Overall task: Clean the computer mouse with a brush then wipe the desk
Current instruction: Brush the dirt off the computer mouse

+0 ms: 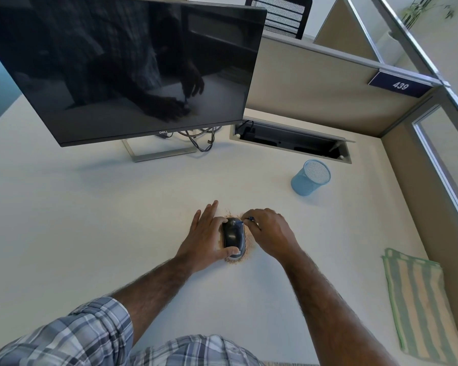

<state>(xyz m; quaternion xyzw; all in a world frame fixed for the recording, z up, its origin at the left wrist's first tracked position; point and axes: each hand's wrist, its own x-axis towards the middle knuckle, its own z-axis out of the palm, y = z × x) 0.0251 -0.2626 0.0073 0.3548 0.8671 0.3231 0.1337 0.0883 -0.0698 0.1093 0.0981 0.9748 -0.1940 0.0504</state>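
A dark computer mouse (232, 235) lies on the white desk (90, 220), ringed by tan crumbs (246, 253). My left hand (204, 236) holds the mouse from its left side, thumb at the near end and a finger hooked over the far end, while the other fingers lie straight on the desk. My right hand (270, 231) pinches a small blue brush (245, 221) whose tip touches the far top of the mouse. Most of the brush is hidden by my fingers.
A green-striped cloth (418, 299) lies folded at the desk's right edge. A blue mesh pen cup (310, 178) stands behind and to the right of the mouse. A dark monitor (122, 67) with stand and cables, an open cable tray (291, 141) and partition walls bound the back.
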